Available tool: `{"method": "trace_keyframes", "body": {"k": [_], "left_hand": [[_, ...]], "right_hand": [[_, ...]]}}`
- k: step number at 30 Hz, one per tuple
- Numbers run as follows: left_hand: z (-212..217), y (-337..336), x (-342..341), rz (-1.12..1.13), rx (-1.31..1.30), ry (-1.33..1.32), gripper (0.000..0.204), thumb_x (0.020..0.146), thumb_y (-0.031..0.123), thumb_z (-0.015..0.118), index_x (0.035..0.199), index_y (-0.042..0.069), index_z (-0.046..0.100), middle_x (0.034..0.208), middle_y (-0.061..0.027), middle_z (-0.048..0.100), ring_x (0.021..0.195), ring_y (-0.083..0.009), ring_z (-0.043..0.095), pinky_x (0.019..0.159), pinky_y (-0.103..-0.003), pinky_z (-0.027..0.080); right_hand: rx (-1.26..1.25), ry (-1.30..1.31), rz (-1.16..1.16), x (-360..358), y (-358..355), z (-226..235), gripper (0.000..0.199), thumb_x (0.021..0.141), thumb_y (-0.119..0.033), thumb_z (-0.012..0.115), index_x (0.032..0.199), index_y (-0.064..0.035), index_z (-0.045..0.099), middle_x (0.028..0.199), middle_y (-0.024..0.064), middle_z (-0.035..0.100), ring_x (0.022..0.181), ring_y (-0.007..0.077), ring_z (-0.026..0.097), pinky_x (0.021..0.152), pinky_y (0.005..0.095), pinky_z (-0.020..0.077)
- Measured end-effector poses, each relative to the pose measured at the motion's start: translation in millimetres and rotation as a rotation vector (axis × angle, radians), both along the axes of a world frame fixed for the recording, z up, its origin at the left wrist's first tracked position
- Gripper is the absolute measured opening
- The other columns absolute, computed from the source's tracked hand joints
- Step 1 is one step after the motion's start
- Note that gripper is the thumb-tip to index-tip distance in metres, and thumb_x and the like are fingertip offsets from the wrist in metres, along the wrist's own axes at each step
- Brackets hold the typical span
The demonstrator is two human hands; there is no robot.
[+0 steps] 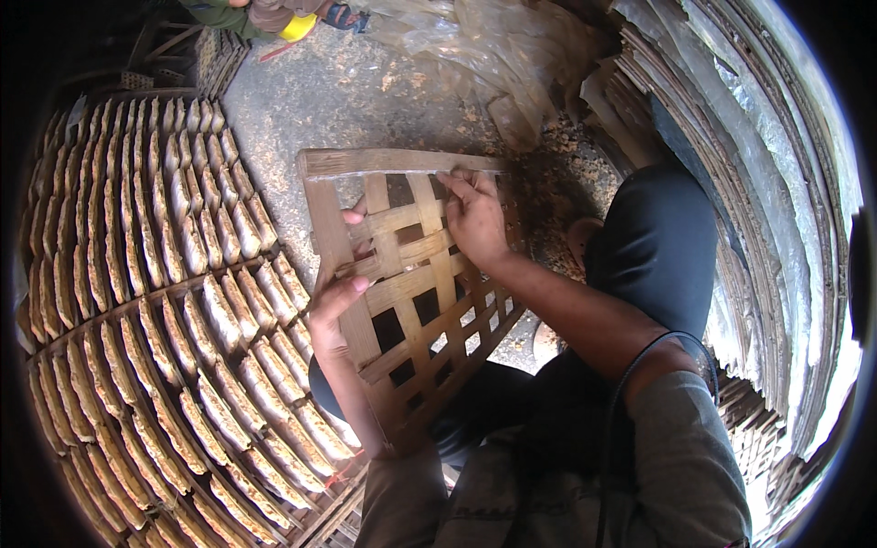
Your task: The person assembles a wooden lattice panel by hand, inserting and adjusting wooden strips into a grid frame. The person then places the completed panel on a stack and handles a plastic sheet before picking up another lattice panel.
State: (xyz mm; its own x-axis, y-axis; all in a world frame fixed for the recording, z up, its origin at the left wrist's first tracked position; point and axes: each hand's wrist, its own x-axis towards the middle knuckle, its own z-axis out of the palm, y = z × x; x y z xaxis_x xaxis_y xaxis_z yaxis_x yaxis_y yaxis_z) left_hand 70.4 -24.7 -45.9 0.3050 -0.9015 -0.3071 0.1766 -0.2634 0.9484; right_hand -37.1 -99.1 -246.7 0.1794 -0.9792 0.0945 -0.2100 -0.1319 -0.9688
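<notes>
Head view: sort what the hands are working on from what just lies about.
In hand:
- woven slat frame, gripped by the left hand
- its upper rail, touched by the right hand

Lying about, apparently:
- crumpled plastic sheeting
- rows of pale slabs
- stacked sheets

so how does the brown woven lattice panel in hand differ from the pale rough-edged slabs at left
The brown woven lattice panel is one piece with square gaps; the pale rough-edged slabs are many separate narrow pieces. The panel is held tilted by the left grip, with the right grip at its rim; the slabs sit in close rows, untouched. Both show brown tones.
</notes>
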Motion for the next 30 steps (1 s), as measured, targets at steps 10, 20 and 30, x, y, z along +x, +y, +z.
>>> {"method": "trace_keyframes", "body": {"k": [10, 20, 30], "left_hand": [[-3, -4, 0, 0.01, -0.026, 0.074, 0.077, 0.065, 0.017, 0.071, 0.135, 0.009, 0.041, 0.154, -0.0226, 0.032, 0.134, -0.0367, 0.046, 0.111, -0.046, 0.04], [4, -5, -7, 0.0, 0.003, 0.023, 0.077, 0.069, 0.032, 0.077, 0.135, 0.01, 0.044, 0.15, -0.0205, 0.039, 0.128, -0.032, 0.049, 0.108, -0.045, 0.042], [-7, -9, -19, 0.014, -0.041, 0.064, 0.073, 0.077, 0.044, 0.077, 0.133, 0.008, 0.046, 0.15, -0.0177, 0.038, 0.126, -0.0282, 0.049, 0.106, -0.042, 0.041]], "right_hand": [[0.008, -0.07, 0.064, 3, -5, 4, 0.041, 0.079, 0.003, 0.057, 0.115, -0.0096, 0.072, 0.117, 0.0176, 0.062, 0.11, 0.0346, 0.057, 0.098, 0.0386, 0.0456], [0.002, -0.008, -0.017, 4, 6, 26, 0.037, 0.082, 0.0, 0.055, 0.118, -0.0053, 0.065, 0.117, 0.0184, 0.061, 0.108, 0.0387, 0.055, 0.099, 0.0452, 0.043], [0.1, -0.078, -0.12, -2, -1, 43, 0.029, 0.085, 0.001, 0.056, 0.112, -0.0072, 0.064, 0.106, 0.0151, 0.065, 0.099, 0.036, 0.058, 0.092, 0.042, 0.0446]]}}
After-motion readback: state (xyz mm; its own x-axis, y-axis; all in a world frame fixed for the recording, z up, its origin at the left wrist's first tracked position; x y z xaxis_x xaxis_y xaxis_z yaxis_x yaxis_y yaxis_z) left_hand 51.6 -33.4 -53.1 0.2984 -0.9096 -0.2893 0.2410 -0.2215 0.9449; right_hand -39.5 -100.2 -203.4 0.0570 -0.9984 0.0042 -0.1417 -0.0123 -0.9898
